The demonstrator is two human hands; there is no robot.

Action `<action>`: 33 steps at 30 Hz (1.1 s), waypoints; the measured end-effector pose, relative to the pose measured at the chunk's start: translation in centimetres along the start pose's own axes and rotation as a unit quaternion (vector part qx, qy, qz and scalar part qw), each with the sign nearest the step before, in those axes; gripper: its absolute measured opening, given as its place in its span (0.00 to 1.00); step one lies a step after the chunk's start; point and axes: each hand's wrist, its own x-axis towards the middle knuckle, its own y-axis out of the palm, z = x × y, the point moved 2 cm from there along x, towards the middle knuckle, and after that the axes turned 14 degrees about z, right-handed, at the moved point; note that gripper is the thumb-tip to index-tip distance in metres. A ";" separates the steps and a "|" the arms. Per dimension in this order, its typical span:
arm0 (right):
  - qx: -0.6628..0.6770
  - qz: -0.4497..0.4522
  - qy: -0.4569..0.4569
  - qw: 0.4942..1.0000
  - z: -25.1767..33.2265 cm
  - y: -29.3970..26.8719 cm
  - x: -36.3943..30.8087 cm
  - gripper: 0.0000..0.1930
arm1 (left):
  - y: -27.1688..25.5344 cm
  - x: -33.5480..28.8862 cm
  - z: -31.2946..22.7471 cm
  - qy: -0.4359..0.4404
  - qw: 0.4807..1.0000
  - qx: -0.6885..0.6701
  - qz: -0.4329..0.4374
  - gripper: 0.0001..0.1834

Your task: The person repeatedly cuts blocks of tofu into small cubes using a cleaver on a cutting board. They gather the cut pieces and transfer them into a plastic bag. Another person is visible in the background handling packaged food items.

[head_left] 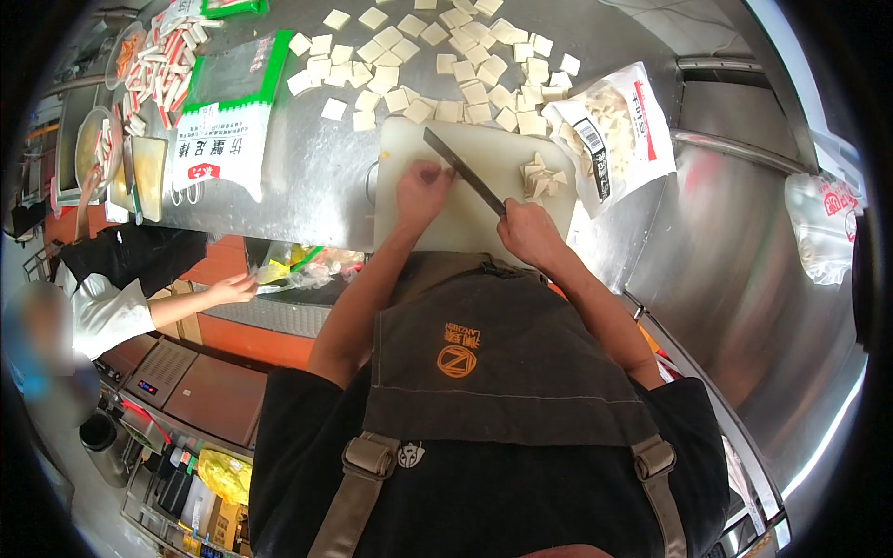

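Note:
My right hand [528,228] grips the handle of a knife [470,177], whose long dark blade slants up and left over the white cutting board [395,209]. My left hand [423,193] is closed above the board, left of the blade; anything in its curled fingers is hidden. A small pile of pale triangular slices [541,179] lies on the board's right side. Beyond the board, many pale square slices [474,70] are spread over the steel table. On the right leans a white bag [619,139] full of pale cut pieces.
Left of the board lies a green-and-white package [223,139]. Further left are red-and-white sticks [163,70], a bowl [93,139] and a second board [149,167] with a knife. A co-worker's hand [233,288] holds a clear bag. A white plastic bag [819,228] hangs far right.

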 end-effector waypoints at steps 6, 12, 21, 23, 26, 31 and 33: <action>-0.004 0.005 0.008 1.000 -0.9 1.4 1.0 0.08 | -0.1 -0.4 -0.5 -0.008 1.000 -0.008 0.010 0.22; 0.013 -0.015 0.035 0.999 -3.7 6.3 3.8 0.09 | 0.3 0.1 0.9 -0.009 0.999 -0.039 0.011 0.20; 0.049 -0.055 0.032 0.997 -4.9 6.9 1.9 0.09 | 0.0 0.0 -1.3 0.011 0.999 -0.017 0.036 0.31; 0.096 -0.098 0.012 0.990 -6.3 7.2 0.5 0.11 | 0.5 0.4 -1.5 0.029 0.998 0.002 0.064 0.34; 0.184 -0.089 0.047 0.978 -6.9 6.5 -2.7 0.12 | 2.0 1.1 -1.8 0.072 0.990 0.042 0.111 0.35; 0.263 -0.123 0.120 0.950 -6.5 3.2 -7.5 0.10 | 6.5 1.9 -3.2 0.104 0.973 0.026 0.206 0.35; 0.223 -0.146 0.131 0.955 -7.1 3.0 -8.6 0.09 | 7.7 1.8 -4.5 0.113 0.967 0.047 0.225 0.33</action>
